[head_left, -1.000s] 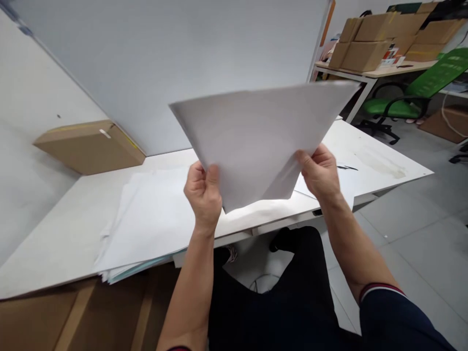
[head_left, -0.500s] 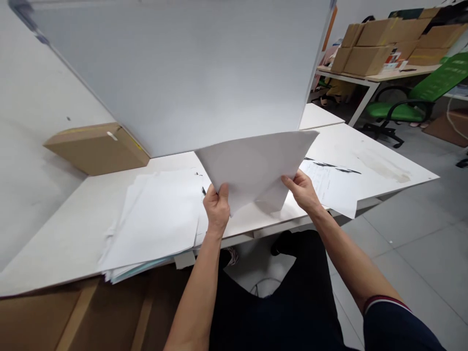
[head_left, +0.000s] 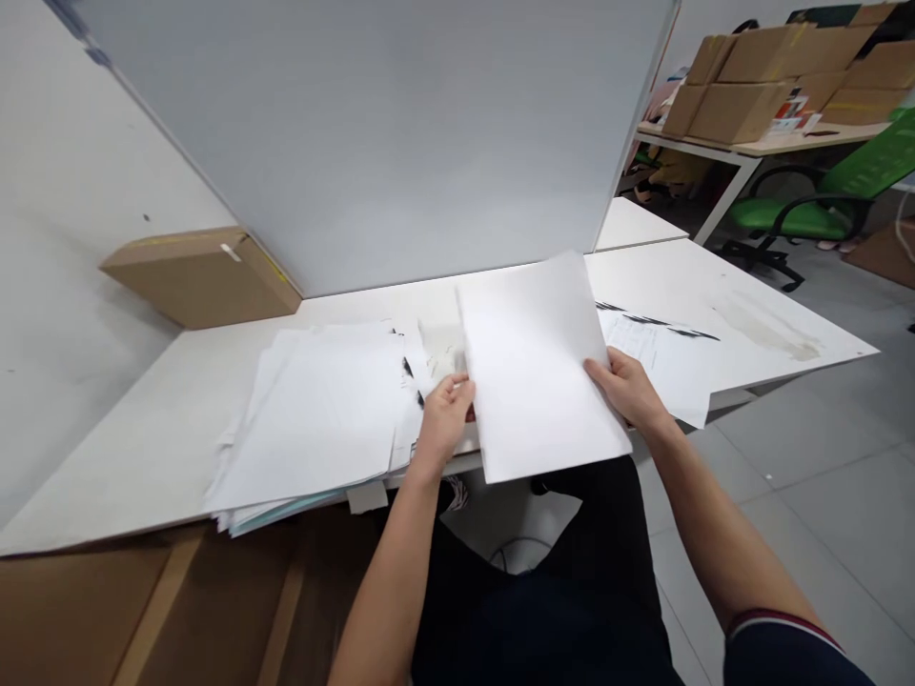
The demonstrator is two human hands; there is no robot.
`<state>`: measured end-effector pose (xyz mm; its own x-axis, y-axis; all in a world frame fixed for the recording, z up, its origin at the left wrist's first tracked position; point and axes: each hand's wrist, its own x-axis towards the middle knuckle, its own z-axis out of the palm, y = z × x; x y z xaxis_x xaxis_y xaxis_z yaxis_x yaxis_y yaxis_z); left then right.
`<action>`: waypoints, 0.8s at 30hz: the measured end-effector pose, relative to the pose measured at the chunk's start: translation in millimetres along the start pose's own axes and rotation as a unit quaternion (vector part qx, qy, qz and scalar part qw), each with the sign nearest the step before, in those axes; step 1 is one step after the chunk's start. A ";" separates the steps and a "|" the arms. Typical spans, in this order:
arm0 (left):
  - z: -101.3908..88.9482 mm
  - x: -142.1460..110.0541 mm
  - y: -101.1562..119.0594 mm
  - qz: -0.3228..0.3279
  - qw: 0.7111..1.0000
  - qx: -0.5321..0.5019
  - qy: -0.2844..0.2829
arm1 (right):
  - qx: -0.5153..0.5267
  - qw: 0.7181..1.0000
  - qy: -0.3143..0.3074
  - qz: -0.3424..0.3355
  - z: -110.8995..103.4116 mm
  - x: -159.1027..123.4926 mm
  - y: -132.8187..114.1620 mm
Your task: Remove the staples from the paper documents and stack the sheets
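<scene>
Blank white paper, one sheet or a thin stack, is held tilted over the desk's front edge. My right hand grips its right edge, thumb on top and fingers underneath. At its left edge my left hand has its fingers curled closed against the paper; the fingertips are partly hidden. To the left, a pile of white papers lies spread on the desk, with a pale blue-green sheet near the bottom. Printed sheets with dark marks along the top lie to the right, slightly over the edge.
A whiteboard stands at the back of the white desk. Beside it on the left leans a cardboard box. Farther right are a green chair and a table stacked with cardboard boxes.
The held paper has swung from upright to a flatter tilt, its lower edge coming nearer me. Both hands have shifted slightly right, and the left thumb no longer lies over the paper's face.
</scene>
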<state>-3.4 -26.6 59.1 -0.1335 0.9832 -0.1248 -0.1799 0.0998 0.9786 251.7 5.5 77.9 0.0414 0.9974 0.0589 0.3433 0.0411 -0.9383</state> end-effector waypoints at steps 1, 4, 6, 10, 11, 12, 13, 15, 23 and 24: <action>0.3 -3.3 -6.6 -0.024 1.000 0.003 -0.012 | 0.020 0.999 -0.017 0.037 -4.2 -4.9 4.5; 3.0 -12.0 -19.8 -0.063 0.998 0.001 -0.014 | 0.073 0.988 -0.057 0.125 -14.5 -26.4 18.6; 4.4 -15.0 -24.0 -0.069 0.998 0.000 0.008 | 0.099 0.979 -0.071 0.163 -18.4 -44.6 29.3; 4.7 -14.2 -31.0 -0.046 0.997 0.053 0.017 | 0.134 0.964 -0.092 0.210 -20.2 -78.6 50.5; 4.5 -13.3 -33.5 -0.033 0.996 0.083 0.023 | 0.137 0.961 -0.099 0.219 -19.9 -84.9 54.4; 4.2 -12.3 -36.1 -0.019 0.992 0.119 0.032 | 0.140 0.958 -0.105 0.226 -19.4 -89.8 57.5; 3.9 -11.4 -38.4 -0.007 0.986 0.159 0.044 | 0.141 0.956 -0.113 0.233 -18.6 -93.3 59.6; 3.4 -9.8 -41.3 0.009 0.967 0.248 0.065 | 0.139 0.951 -0.124 0.245 -16.6 -96.6 61.3; 1.1 2.3 -29.4 0.025 0.890 0.452 0.062 | 0.124 0.950 -0.134 0.253 -11.1 -86.5 54.8; 0.5 4.5 -28.4 0.022 0.886 0.460 0.058 | 0.120 0.951 -0.134 0.253 -10.8 -85.1 54.0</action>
<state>1.7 -25.0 30.8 -0.2298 0.9721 -0.0478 0.6903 0.1975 0.6960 276.9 -77.7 26.0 -0.1079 0.8708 -0.4797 0.1179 -0.4679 -0.8759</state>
